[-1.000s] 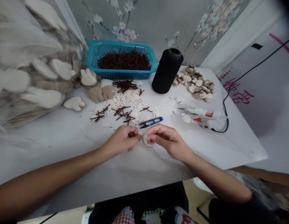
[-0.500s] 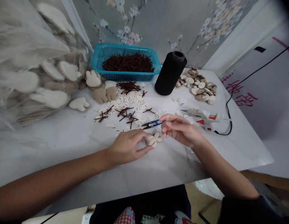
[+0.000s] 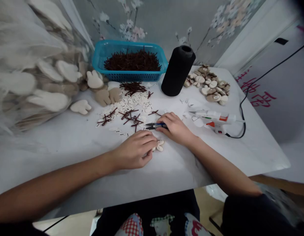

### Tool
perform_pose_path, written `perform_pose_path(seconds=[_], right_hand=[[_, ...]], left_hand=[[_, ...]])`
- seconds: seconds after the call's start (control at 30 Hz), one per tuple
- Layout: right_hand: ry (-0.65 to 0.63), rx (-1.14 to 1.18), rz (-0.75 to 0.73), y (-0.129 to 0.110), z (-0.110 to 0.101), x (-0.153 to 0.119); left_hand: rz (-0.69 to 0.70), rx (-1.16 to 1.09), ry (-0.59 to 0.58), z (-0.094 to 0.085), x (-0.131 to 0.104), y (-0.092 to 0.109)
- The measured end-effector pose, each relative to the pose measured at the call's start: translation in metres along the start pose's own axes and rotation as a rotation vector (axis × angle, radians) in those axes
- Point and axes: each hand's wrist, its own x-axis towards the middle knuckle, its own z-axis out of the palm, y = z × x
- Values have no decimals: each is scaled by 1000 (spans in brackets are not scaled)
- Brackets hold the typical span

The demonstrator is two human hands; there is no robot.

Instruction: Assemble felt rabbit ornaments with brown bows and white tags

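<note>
My left hand (image 3: pixel 139 149) is closed on a small cream fabric bunny (image 3: pixel 159 146); only its two ears show past the fingers, the rest is covered. Just above it, my right hand (image 3: pixel 173 127) has its fingers around the blue handle of thread snips (image 3: pixel 154 126), whose dark blades point left. Brown cord bows (image 3: pixel 136 121) lie to the left of the blades, beside a spread pile of small white printed labels (image 3: pixel 132 101).
Behind stands a blue basket (image 3: pixel 129 76) of brown bows, with a black thread cone (image 3: pixel 178 72) beside it. A white glue gun (image 3: pixel 216 116) with a cord lies right, near a pile of finished-looking bunnies (image 3: pixel 211 87). A clear bag (image 3: pixel 44 78) of bunny shapes fills the left.
My right hand has moved left and closed on the snips' handle. My left fingers have closed further over the bunny, covering its body. The view has shifted slightly.
</note>
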Motion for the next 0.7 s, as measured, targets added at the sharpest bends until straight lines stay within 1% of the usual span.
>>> perform_pose_path(seconds=[0.07,0.17,0.3,0.4,0.57,0.7], right_hand=[[1,-55,20,-2,0,0],[6,-83,49,-3,2,1],[34,1,106,-1,4,1],[60,53,125,1,4,-1],[65,92,140,2,2,-3],[61,107,130,1,1,-3]], left_hand=[[3,47,1,0,0,1],[-5,134,-3,5,0,3],[-105,154,19,13,0,7],[-152,145,42,15,1,11],[-113,220,105,15,-1,15],[-103,290,124,15,-1,19]])
